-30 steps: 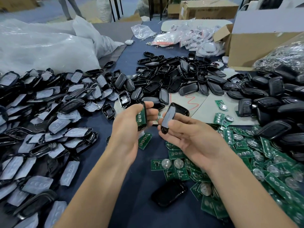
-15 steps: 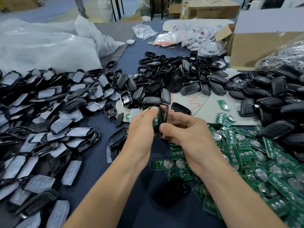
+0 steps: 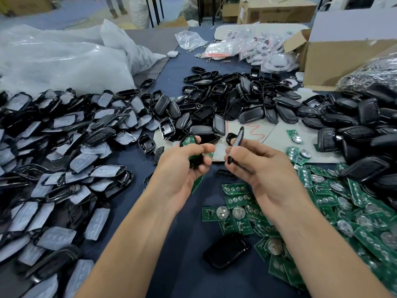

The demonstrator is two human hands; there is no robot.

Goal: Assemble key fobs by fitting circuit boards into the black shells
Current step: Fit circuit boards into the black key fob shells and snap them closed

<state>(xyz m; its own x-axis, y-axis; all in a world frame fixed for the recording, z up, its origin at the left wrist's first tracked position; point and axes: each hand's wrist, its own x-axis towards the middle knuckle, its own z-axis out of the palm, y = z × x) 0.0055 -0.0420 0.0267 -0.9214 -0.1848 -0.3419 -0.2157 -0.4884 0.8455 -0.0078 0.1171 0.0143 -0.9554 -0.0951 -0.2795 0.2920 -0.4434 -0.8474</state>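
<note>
My left hand (image 3: 184, 166) grips a black shell half with a green circuit board (image 3: 189, 141) seated in it, the board facing me. A thin black shell cover (image 3: 236, 145) stands edge-on in my right hand (image 3: 257, 166), pinched between thumb and fingers. A small gap separates the two parts above the dark blue table (image 3: 187, 250). Loose green circuit boards (image 3: 322, 211) lie spread at the lower right.
Shell fronts with grey button pads (image 3: 53, 158) are heaped on the left, and empty black shells (image 3: 232, 104) lie in a pile behind my hands. A closed black fob (image 3: 225, 252) lies near the front. Cardboard boxes (image 3: 343, 61) and plastic bags (image 3: 64, 61) stand at the back.
My hands had come together with the two parts touching half a second ago. They have now drawn apart, the cover still in the right hand and the shell with board in the left.
</note>
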